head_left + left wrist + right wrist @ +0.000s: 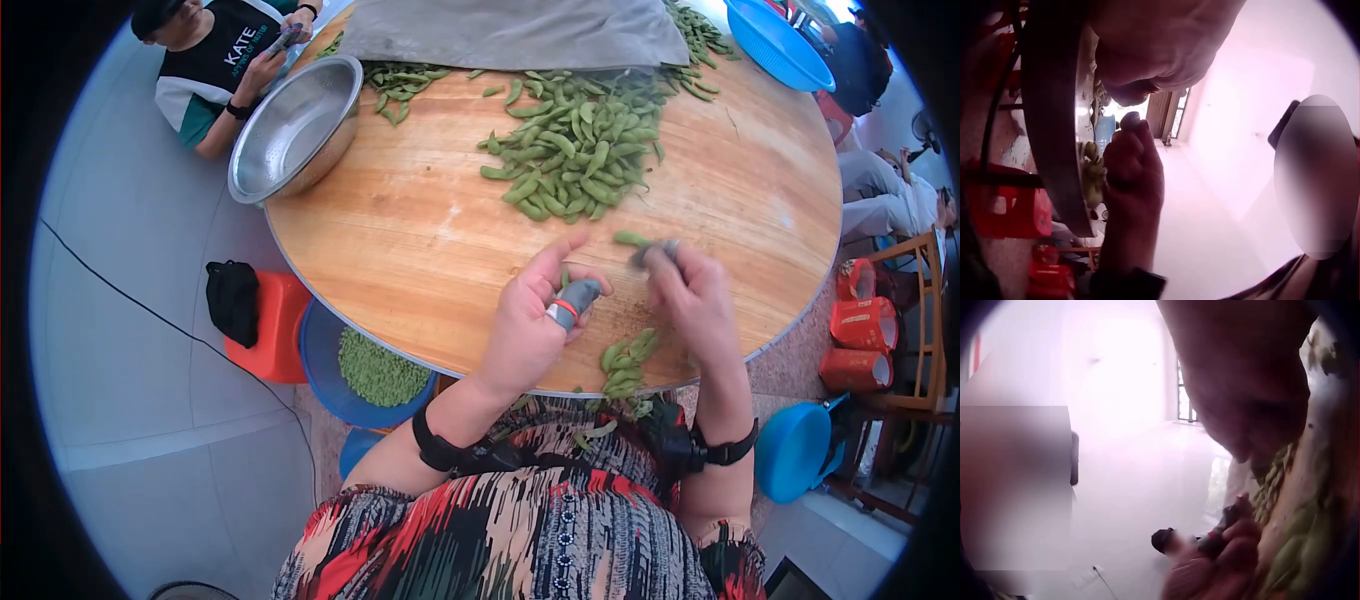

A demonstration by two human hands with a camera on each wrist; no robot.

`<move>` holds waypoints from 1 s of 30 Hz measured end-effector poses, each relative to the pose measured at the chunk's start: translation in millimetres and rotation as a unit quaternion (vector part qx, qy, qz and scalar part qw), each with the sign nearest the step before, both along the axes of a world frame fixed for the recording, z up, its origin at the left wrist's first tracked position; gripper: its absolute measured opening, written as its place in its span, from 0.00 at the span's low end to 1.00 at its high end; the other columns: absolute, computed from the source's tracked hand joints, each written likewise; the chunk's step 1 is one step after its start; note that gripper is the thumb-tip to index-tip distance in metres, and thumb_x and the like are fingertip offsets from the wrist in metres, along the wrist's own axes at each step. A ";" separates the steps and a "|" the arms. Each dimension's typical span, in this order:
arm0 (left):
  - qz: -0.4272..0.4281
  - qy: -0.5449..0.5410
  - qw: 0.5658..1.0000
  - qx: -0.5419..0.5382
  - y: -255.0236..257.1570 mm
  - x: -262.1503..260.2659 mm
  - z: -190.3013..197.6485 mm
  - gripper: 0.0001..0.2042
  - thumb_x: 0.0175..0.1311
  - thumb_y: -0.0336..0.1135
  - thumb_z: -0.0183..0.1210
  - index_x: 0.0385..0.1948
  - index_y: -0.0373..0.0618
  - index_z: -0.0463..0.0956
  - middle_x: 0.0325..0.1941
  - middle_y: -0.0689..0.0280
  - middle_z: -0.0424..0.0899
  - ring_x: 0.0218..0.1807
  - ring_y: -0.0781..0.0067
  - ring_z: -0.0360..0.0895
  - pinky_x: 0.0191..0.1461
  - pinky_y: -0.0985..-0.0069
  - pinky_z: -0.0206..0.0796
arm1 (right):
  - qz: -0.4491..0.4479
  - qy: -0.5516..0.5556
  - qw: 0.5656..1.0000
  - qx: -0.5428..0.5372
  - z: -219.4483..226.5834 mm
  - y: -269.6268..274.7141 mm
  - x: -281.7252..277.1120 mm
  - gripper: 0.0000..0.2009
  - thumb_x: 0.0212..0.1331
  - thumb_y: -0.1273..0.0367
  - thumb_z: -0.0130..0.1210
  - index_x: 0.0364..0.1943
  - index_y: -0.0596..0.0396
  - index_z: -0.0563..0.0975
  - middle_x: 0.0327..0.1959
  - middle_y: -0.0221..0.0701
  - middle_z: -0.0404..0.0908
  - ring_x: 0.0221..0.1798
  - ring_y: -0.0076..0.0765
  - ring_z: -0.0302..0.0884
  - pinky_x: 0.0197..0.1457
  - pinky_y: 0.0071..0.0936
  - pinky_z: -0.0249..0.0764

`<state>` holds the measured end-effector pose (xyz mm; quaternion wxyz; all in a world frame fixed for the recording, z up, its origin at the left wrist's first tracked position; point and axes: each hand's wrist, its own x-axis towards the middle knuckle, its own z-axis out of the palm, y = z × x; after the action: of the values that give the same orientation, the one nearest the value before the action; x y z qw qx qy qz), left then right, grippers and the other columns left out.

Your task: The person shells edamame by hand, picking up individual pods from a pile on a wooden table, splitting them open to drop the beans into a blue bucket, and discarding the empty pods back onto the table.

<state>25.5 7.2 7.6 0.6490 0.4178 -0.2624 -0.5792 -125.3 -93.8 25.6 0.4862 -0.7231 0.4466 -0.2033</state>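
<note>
Over the round table's near side, the left hand (pixel 532 325) has its fingers bent around a small green pod (pixel 564 276), mostly hidden; a grey cover with a red band wraps one digit. To its right, the right hand (pixel 697 300), also with grey covers on its fingertips, pinches a green pod (pixel 630 238) above the wood. Below and between the hands lies a small group of pods (pixel 625 365) by the table edge. Farther back is a large heap of pods (pixel 585 150). Both hands, dark and close, show in the left wrist view and right wrist view.
A metal bowl (pixel 298 130) tilts at the table's left edge. Grey cloth (pixel 510 35) covers more pods at the back, near a blue basket (pixel 780 45). Below left, a blue basin holds shelled beans (pixel 380 368) beside a red stool (pixel 270 325). Another person (pixel 220 70) sits at upper left.
</note>
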 end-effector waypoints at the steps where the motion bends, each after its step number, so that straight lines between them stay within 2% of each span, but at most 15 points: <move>1: 0.003 -0.002 1.000 0.001 1.5 -1.3 1.2 0.25 0.58 0.23 0.50 0.59 0.43 0.58 0.35 0.67 0.75 0.23 0.87 0.64 0.26 0.89 0.57 | 0.003 -0.002 1.000 0.001 -2.2 -5.6 3.5 0.08 0.58 0.67 0.51 0.35 0.58 0.74 0.16 0.28 0.73 0.19 0.24 0.69 0.23 0.23 0.63; 3: 0.015 -0.164 0.986 -0.032 4.1 -7.0 4.0 0.34 0.54 0.17 0.43 0.66 0.49 0.44 0.43 0.62 0.72 0.23 0.87 0.63 0.26 0.89 0.58 | -0.031 0.124 0.941 -0.312 -3.6 -11.7 7.1 0.09 0.56 0.67 0.53 0.35 0.59 0.73 0.19 0.40 0.75 0.23 0.42 0.74 0.27 0.34 0.68; 7: -0.017 -0.206 0.976 -0.063 2.9 -16.8 4.8 0.39 0.50 0.14 0.38 0.67 0.52 0.37 0.56 0.57 0.63 0.25 0.86 0.64 0.25 0.88 0.57 | 0.020 0.155 0.949 -0.274 -7.4 -3.6 2.9 0.10 0.53 0.67 0.55 0.35 0.60 0.73 0.24 0.47 0.76 0.30 0.54 0.75 0.31 0.40 0.69; 10: -0.114 -0.136 0.983 -0.052 5.7 -12.3 7.9 0.40 0.47 0.12 0.38 0.67 0.52 0.39 0.66 0.55 0.48 0.44 0.75 0.72 0.35 0.83 0.66 | 0.013 0.139 0.957 -0.253 -8.3 -2.6 -8.0 0.11 0.51 0.67 0.57 0.32 0.61 0.72 0.25 0.47 0.77 0.30 0.51 0.76 0.32 0.38 0.69; 12: -0.235 -0.276 0.917 -0.167 8.7 -14.8 11.9 0.40 0.45 0.12 0.39 0.66 0.51 0.44 0.69 0.54 0.44 0.66 0.59 0.57 0.53 0.71 0.67 | -0.030 0.062 0.980 -0.185 -15.2 -2.8 -16.1 0.12 0.49 0.66 0.59 0.30 0.62 0.73 0.24 0.45 0.77 0.28 0.43 0.77 0.31 0.33 0.69; 13: -0.234 -0.276 0.917 -0.168 10.8 -14.6 19.4 0.40 0.45 0.12 0.39 0.66 0.51 0.44 0.69 0.54 0.44 0.66 0.59 0.57 0.53 0.71 0.67 | -0.030 0.062 0.980 -0.186 -15.7 -2.2 -19.8 0.12 0.49 0.66 0.59 0.30 0.62 0.73 0.24 0.45 0.77 0.28 0.43 0.77 0.31 0.33 0.69; 15: -0.239 -0.517 0.794 -0.211 16.7 -12.9 39.5 0.35 0.45 0.12 0.40 0.62 0.47 0.55 0.70 0.54 0.40 0.72 0.55 0.39 0.66 0.61 0.55 | -0.023 -0.080 0.996 -0.040 -14.1 -0.5 -25.5 0.12 0.50 0.67 0.59 0.30 0.64 0.74 0.22 0.40 0.77 0.26 0.33 0.75 0.30 0.28 0.68; 16: -0.237 -0.519 0.793 -0.214 17.0 -9.8 40.0 0.35 0.45 0.12 0.40 0.62 0.47 0.55 0.70 0.54 0.40 0.72 0.55 0.39 0.66 0.61 0.55 | -0.023 -0.081 0.995 -0.044 -11.2 0.8 -27.5 0.12 0.50 0.67 0.59 0.30 0.64 0.74 0.22 0.40 0.77 0.26 0.33 0.75 0.30 0.28 0.68; 19: -0.173 -0.406 0.880 -0.175 17.0 -3.3 42.0 0.29 0.46 0.13 0.40 0.56 0.43 0.63 0.70 0.55 0.41 0.71 0.57 0.42 0.65 0.62 0.56 | -0.034 -0.129 0.988 0.077 -6.3 6.8 -31.1 0.13 0.50 0.66 0.58 0.32 0.63 0.74 0.21 0.35 0.76 0.25 0.28 0.72 0.29 0.26 0.67; 20: -0.234 -0.168 0.945 -0.154 17.6 -2.9 47.0 0.26 0.48 0.14 0.40 0.53 0.42 0.65 0.70 0.55 0.41 0.71 0.57 0.42 0.65 0.62 0.56 | -0.045 -0.095 0.994 -0.002 -10.3 7.2 -30.1 0.13 0.50 0.66 0.58 0.31 0.63 0.74 0.21 0.37 0.76 0.25 0.31 0.73 0.29 0.27 0.67; 21: -0.281 0.079 0.949 -0.122 17.8 -2.2 50.2 0.23 0.50 0.15 0.39 0.50 0.41 0.67 0.70 0.55 0.42 0.72 0.58 0.42 0.65 0.62 0.56 | -0.055 -0.060 0.994 -0.079 -11.6 8.1 -28.2 0.13 0.50 0.65 0.58 0.30 0.62 0.74 0.21 0.38 0.76 0.24 0.34 0.74 0.29 0.29 0.68; 22: -0.245 -0.168 0.948 -0.114 14.9 -2.6 44.0 0.18 0.56 0.18 0.37 0.49 0.40 0.67 0.70 0.54 0.43 0.71 0.59 0.43 0.64 0.63 0.59 | -0.053 -0.061 0.994 -0.080 -11.3 11.2 -26.2 0.13 0.50 0.65 0.58 0.30 0.62 0.74 0.21 0.38 0.76 0.24 0.34 0.74 0.29 0.29 0.68; 25: -0.253 -0.360 0.880 -0.181 13.8 5.5 42.3 0.16 0.59 0.20 0.36 0.46 0.39 0.67 0.69 0.53 0.46 0.68 0.59 0.53 0.56 0.71 0.68 | 0.016 0.122 0.966 -0.229 1.5 15.2 -23.6 0.12 0.49 0.65 0.59 0.28 0.61 0.73 0.22 0.42 0.76 0.24 0.43 0.74 0.29 0.33 0.68; 27: -0.176 -0.288 0.934 -0.122 11.8 10.5 39.8 0.17 0.56 0.17 0.36 0.46 0.41 0.67 0.65 0.56 0.54 0.65 0.62 0.58 0.49 0.76 0.70 | 0.246 0.165 0.943 -0.153 18.1 15.8 -32.4 0.12 0.48 0.66 0.59 0.28 0.61 0.72 0.23 0.45 0.75 0.25 0.48 0.74 0.30 0.36 0.68; 30: -0.061 -0.175 0.982 -0.026 3.0 26.2 25.7 0.16 0.56 0.18 0.38 0.44 0.42 0.68 0.56 0.57 0.66 0.53 0.67 0.69 0.35 0.86 0.69 | 0.110 0.043 0.989 -0.085 9.0 12.2 -24.3 0.11 0.49 0.67 0.58 0.30 0.61 0.72 0.20 0.44 0.75 0.25 0.46 0.74 0.29 0.35 0.68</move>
<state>51.7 10.2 33.3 0.5670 0.4788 -0.4123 -0.5285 -149.6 -81.6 34.6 0.4224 -0.8145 0.3663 -0.1547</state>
